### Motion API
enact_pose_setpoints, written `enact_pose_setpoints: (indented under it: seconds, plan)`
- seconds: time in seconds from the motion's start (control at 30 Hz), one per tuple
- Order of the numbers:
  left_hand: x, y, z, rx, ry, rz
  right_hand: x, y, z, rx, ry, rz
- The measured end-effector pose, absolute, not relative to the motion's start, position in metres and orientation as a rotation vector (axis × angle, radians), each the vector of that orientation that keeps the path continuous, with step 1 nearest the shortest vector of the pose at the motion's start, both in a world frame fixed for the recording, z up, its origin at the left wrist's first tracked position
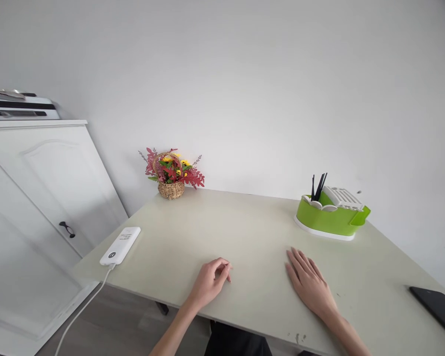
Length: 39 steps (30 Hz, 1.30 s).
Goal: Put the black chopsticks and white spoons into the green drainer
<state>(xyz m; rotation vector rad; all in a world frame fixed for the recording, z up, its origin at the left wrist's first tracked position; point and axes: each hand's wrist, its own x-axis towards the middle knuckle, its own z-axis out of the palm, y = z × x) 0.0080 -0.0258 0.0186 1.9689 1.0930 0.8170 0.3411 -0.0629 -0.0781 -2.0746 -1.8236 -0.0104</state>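
Note:
Near the table's front edge, my left hand [210, 282] rests on its side with the fingers curled in and the thumb tip meeting the index finger; nothing shows between them. To its right, my right hand [312, 284] lies flat on the pale table [222, 227], palm down, fingers stretched out and holding nothing. Beyond the right hand stands a green utensil caddy [324, 220] with a white base and a white slatted top. Several thin black sticks [318, 189] rise from its left part. It is apart from the hand.
A woven basket of artificial flowers [171, 190] stands at the back left. On the left edge lies a white power bank [121, 245] with a cable [83, 309] hanging down. A black phone [438, 309] lies far right. A white cabinet [40, 198] stands left of the table.

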Motion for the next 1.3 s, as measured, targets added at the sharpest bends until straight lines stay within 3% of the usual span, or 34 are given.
enact_pose_setpoints:
  seconds: [1.3]
  plan:
    - [0.010, -0.029, 0.018, 1.957, 1.143, 0.847, 0.336, -0.068, -0.072, -2.065, -1.788, -0.007]
